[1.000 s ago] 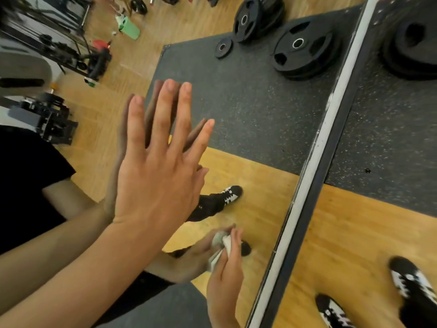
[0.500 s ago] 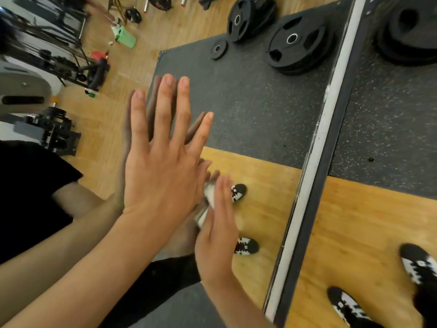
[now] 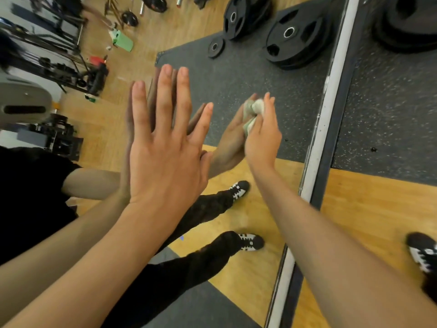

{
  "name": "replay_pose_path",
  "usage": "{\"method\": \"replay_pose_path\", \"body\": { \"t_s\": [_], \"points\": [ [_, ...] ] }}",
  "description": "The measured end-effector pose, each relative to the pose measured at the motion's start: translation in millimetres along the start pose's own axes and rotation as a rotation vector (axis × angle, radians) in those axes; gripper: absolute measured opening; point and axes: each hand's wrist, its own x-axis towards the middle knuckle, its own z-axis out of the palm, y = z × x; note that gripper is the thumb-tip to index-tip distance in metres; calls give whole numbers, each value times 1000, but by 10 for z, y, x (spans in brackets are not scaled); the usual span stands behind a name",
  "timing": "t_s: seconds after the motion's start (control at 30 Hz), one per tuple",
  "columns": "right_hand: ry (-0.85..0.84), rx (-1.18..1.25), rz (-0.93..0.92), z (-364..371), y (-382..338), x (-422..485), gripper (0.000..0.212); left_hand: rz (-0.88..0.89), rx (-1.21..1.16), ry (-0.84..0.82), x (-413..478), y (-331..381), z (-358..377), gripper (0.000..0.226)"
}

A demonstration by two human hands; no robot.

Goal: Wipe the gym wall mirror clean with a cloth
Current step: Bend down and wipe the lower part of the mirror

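The wall mirror fills the left and middle of the head view, down to its pale bottom frame. My left hand lies flat on the glass, fingers straight and spread. My right hand presses a small pale crumpled cloth against the glass to the right of the left hand, fingers bent over the cloth. Reflections of both hands meet them in the mirror.
Real black rubber flooring and wooden floor lie right of the frame, with stacked weight plates at top right. My shoe stands at the right edge. Reflected plates, gym machines and my legs show in the glass.
My right hand with the cloth has slid up the glass from low near the reflected shoes to beside the left hand's fingers. The left hand has stayed flat on the mirror.
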Motion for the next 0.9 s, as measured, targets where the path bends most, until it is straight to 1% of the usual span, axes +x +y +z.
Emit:
{"method": "replay_pose_path", "body": {
  "t_s": [0.07, 0.17, 0.23, 0.3, 0.37, 0.43, 0.47, 0.53, 0.6, 0.67, 0.73, 0.77, 0.83, 0.9],
  "points": [
    [16, 8, -53, -8, 164, -648, 54, -4, -23, 10, -1, -6, 17, 78],
    [-122, -24, -54, -158, 421, -1962, 60, -5, -55, -6, 2, -12, 8, 78],
    [-217, -77, -85, -334, 486, -2511, 68, -3, -65, -5, 5, -14, 12, 79],
    [-228, -125, -47, -354, 517, -2309, 67, -6, -82, 0, 3, -14, 8, 80],
    [-170, -81, 26, -267, 411, -1726, 58, -14, -81, 0, 5, -9, 4, 80],
    [-91, -43, 69, -211, 52, -1026, 54, -13, -58, 0, 4, 5, -3, 80],
    [-95, 1, 80, -209, -111, -667, 53, -12, -37, 3, 1, 9, 2, 80],
    [-132, 41, 162, -229, -272, 25, 52, -3, -8, 3, 3, 20, 2, 80],
    [-122, -33, 217, -225, -279, 501, 53, 3, 8, 2, 5, 19, 2, 80],
    [-85, -46, 150, -161, -227, 399, 56, 5, 7, 2, 8, 12, 15, 80],
    [-68, -17, 60, -104, -118, -217, 58, 2, 9, 8, -9, 4, 23, 79],
    [-59, -1, 44, -132, -36, -570, 58, -2, 3, 10, -11, 2, 24, 80],
    [-92, -14, 44, -218, 188, -1197, 55, -8, -28, -4, -5, -1, 21, 81],
    [-141, -29, 82, -301, 329, -1567, 56, -6, -46, -19, 5, -2, 9, 81]
  ]
}}
